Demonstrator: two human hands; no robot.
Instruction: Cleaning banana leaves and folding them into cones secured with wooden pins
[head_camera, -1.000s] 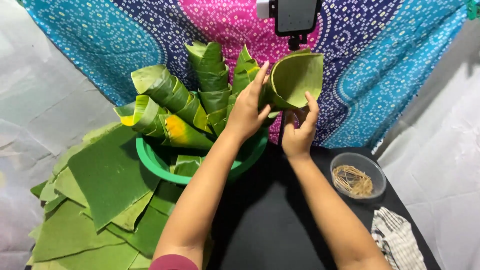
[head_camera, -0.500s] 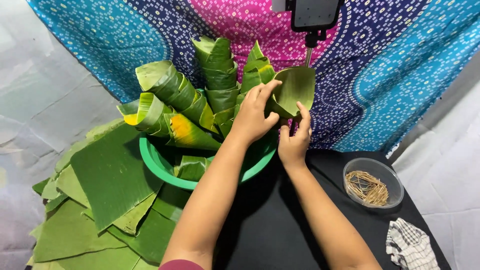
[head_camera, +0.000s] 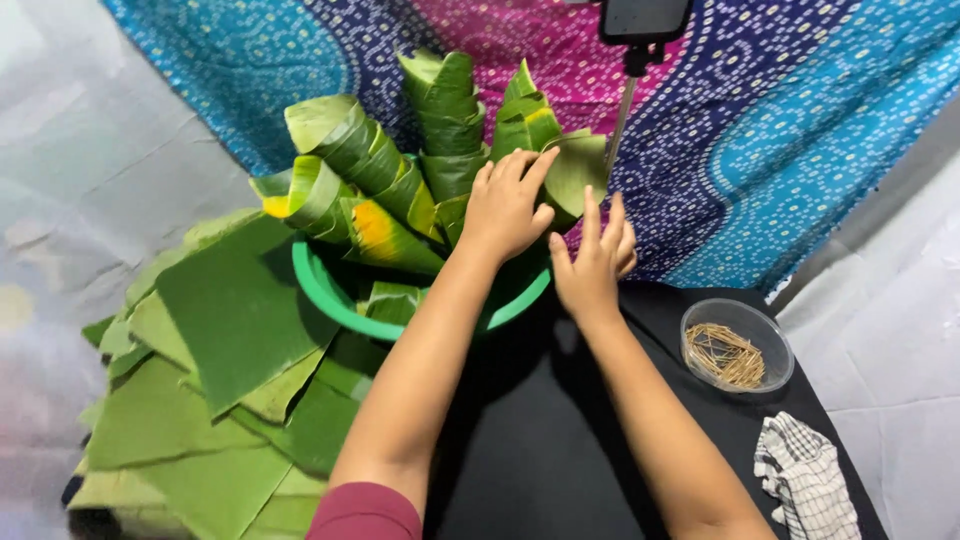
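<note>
Left hand (head_camera: 508, 208): arm extended, palm down, fingers spread on folded leaf cone (head_camera: 574, 172) above green basin (head_camera: 330, 292). Right hand (head_camera: 590, 262): raised just beside cone, fingers loosely together, holding nothing.

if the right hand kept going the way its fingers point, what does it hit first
Most likely the leaf cone just above the right hand, then the patterned cloth behind; depth is hard to judge.
</note>
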